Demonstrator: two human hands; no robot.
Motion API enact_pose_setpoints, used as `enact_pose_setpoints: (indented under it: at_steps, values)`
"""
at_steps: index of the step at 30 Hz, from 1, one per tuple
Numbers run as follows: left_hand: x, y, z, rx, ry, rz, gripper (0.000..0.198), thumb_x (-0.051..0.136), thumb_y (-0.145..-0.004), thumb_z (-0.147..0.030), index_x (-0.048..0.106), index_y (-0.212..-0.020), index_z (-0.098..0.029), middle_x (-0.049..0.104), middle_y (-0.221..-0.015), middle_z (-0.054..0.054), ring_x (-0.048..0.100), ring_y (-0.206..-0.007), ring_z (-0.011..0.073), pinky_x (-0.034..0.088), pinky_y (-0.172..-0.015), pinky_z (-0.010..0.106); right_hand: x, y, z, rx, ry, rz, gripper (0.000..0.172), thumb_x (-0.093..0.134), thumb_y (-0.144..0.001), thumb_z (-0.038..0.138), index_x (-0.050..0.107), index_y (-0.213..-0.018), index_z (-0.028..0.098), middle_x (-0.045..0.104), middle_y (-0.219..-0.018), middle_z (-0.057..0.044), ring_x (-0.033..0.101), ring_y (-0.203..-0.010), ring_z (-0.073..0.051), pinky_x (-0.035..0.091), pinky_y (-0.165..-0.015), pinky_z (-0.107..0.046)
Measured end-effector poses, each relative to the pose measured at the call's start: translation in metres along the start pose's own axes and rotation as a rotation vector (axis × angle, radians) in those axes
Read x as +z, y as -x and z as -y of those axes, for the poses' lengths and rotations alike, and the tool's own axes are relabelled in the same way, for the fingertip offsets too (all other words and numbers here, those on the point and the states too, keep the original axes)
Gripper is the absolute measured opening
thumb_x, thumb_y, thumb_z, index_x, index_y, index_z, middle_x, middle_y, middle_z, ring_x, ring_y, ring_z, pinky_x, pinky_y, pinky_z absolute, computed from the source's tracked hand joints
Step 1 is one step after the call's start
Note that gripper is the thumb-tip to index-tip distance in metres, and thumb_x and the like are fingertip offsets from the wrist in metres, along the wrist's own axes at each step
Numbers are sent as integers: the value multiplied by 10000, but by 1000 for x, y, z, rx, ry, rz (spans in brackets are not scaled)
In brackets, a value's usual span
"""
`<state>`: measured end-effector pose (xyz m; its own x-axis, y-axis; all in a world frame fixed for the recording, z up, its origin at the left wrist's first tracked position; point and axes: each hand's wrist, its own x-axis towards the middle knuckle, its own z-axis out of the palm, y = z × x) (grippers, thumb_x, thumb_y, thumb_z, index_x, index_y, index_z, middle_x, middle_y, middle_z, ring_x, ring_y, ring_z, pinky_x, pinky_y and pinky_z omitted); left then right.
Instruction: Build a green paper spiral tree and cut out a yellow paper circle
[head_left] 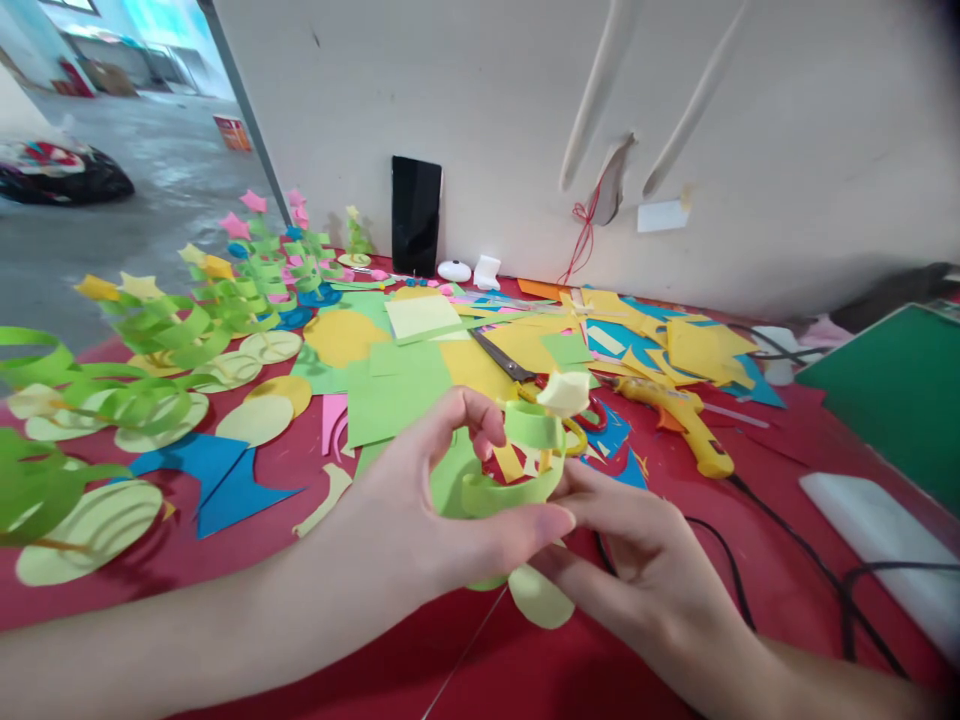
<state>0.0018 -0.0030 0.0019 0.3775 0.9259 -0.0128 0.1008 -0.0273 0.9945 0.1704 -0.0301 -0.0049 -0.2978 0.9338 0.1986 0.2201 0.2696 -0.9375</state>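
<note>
Pinching a green paper spiral [513,494] (ribbon-like), right hand [634,560] faces C-curved, unclosed left hand [416,505].

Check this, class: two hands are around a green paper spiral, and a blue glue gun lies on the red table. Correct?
In the head view, the glue gun on the red table is yellow, not blue. Left hand and right hand are around the spiral.

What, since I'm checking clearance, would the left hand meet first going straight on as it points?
The left hand would likely meet the green paper curl first, then the right hand; depth is unclear.
</note>
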Motion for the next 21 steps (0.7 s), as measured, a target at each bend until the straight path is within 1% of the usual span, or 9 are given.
enact_pose_setpoints:
  at_steps: [4,8,15,18,21]
  values:
    - [1,0,-1,-43,25,32,314,644,-718,-340,441,-949,-277,533,-678,-59,528,-597,136,478,-688,298,0,1,-2,-12,-31,44,156,617,-717,86,671,-773,221,591,-771,-2,581,-764,-137,476,-697,-231]
    - [1,-1,1,-6,31,19,274,631,-736,-323,431,-918,-278,482,-627,-76,469,-512,103,475,-648,276,0,2,0,-27,-43,70,135,609,-743,109,661,-770,231,595,-787,6,571,-727,-113,465,-674,-218]
    - [0,1,4,29,11,1,253,617,-751,-331,443,-928,-282,444,-594,-78,436,-493,96,468,-613,252,-1,1,0,-84,-1,92,125,609,-743,82,642,-793,192,600,-816,-3,569,-765,-101,463,-712,-198]
    - [0,1,5,18,2,8,246,614,-756,-342,439,-920,-286,442,-590,-80,425,-489,93,466,-601,243,-1,1,0,-101,17,87,91,613,-744,95,641,-766,179,587,-788,-7,564,-743,-104,466,-689,-203]
    - [1,1,5,6,8,-2,244,618,-753,-349,433,-902,-290,458,-635,-73,440,-525,96,453,-548,213,-2,1,0,-117,38,86,75,615,-742,94,637,-732,165,580,-764,-11,557,-727,-102,465,-672,-197]
